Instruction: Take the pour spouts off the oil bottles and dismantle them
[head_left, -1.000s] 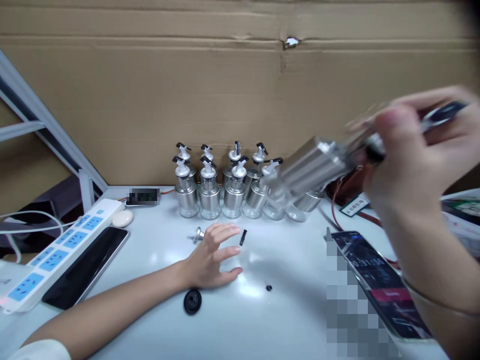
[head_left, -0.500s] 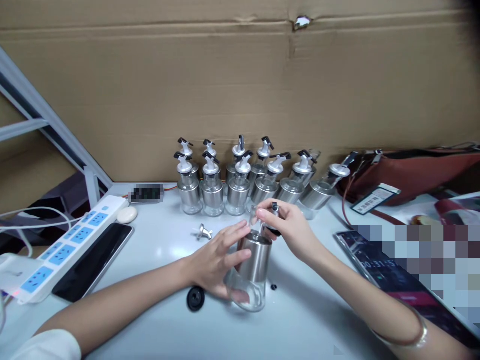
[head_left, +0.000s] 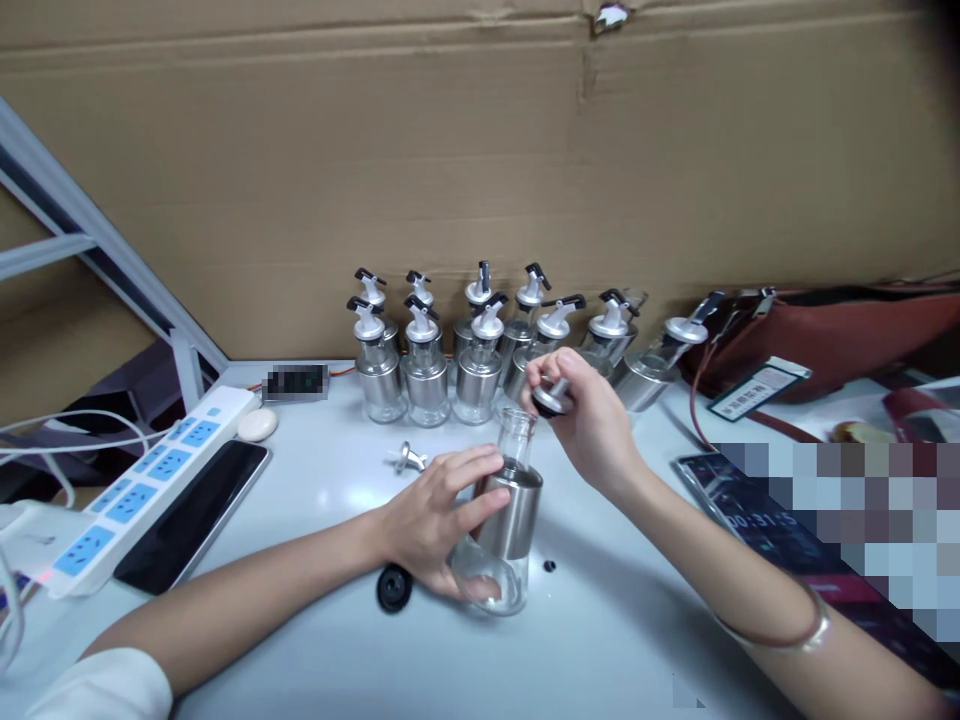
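Note:
A glass bottle (head_left: 517, 510) with a steel sleeve stands upright on the table, its neck uncovered. My left hand (head_left: 442, 520) is closed around its left side, thumb low and fingers on the sleeve. Just right of the bottle's mouth, my right hand (head_left: 589, 425) pinches a pourer stopper (head_left: 553, 397) with a silver collar and black underside, apart from the neck. A black round stopper part (head_left: 394, 588) lies by my left wrist. To the bottle's right is a tiny black piece (head_left: 549, 566). A silver spout piece (head_left: 407, 458) lies beyond my left hand.
Several bottles with pourers (head_left: 427, 380) stand in rows along the cardboard wall (head_left: 300, 200). On the left are a power strip (head_left: 150, 490), a dark phone (head_left: 195, 515) and a round white object (head_left: 257, 424). A phone with a timer (head_left: 757, 520) and a brown bag (head_left: 862, 340) are at right.
My right hand brought the bottle down from the upper right to the table, and my left hand closed on it. The right hand then lifted away from the neck with the pourer stopper.

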